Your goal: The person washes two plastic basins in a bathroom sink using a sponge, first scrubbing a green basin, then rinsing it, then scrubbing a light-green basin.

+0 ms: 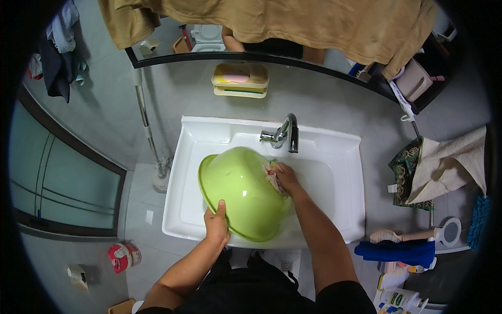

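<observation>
A large green plastic basin (pixel 243 188) is tilted over the white sink (pixel 347 204), its rounded outer side facing up towards me. My left hand (pixel 216 227) grips the rim at the near left, thumb lying on the outer side. In my right hand (pixel 287 179) is a bunched, patterned cloth (pixel 273 176), pressed against the basin's right side near its base. Just behind that hand rises the chrome faucet (pixel 290 133); I cannot make out any water running from it. The basin's inside is hidden.
On the wall behind the sink is a soap holder (pixel 240 90) with a pink bar, below a black-framed mirror (pixel 219 57). A brown garment (pixel 274 23) hangs over the mirror. A mop (pixel 160 172) stands left of the sink; towels (pixel 439 168) and a blue cloth (pixel 396 251) hang at right.
</observation>
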### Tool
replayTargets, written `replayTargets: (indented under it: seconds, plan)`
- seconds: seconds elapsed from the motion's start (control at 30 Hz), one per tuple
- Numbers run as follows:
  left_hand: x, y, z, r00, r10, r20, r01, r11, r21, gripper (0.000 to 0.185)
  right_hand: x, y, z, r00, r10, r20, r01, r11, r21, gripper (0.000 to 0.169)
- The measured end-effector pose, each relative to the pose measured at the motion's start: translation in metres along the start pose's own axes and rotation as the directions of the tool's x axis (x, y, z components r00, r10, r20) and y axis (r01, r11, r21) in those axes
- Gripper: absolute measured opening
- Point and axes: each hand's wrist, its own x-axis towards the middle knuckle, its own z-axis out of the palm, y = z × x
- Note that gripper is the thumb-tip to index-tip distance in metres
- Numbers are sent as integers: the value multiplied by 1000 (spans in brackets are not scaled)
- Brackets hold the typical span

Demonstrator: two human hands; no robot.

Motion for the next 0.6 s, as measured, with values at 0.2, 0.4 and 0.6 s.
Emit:
replayTargets:
  seconds: [0.2, 0.4, 0.6]
  plan:
    - [-6, -13, 4, 994, 101, 39, -101, 995, 10, 31, -1, -116, 14, 984, -106, 144, 56, 947, 317, 28]
    - [-20, 5, 1, 962, -60, 267, 139, 948, -286, 48, -65, -183, -6, 656, -714, 244, 752, 647, -129, 29]
    - [9, 37, 3, 869, -183, 459, 358, 874, -329, 71, -149, -142, -20, 456, -796, 398, 882, 346, -320, 27]
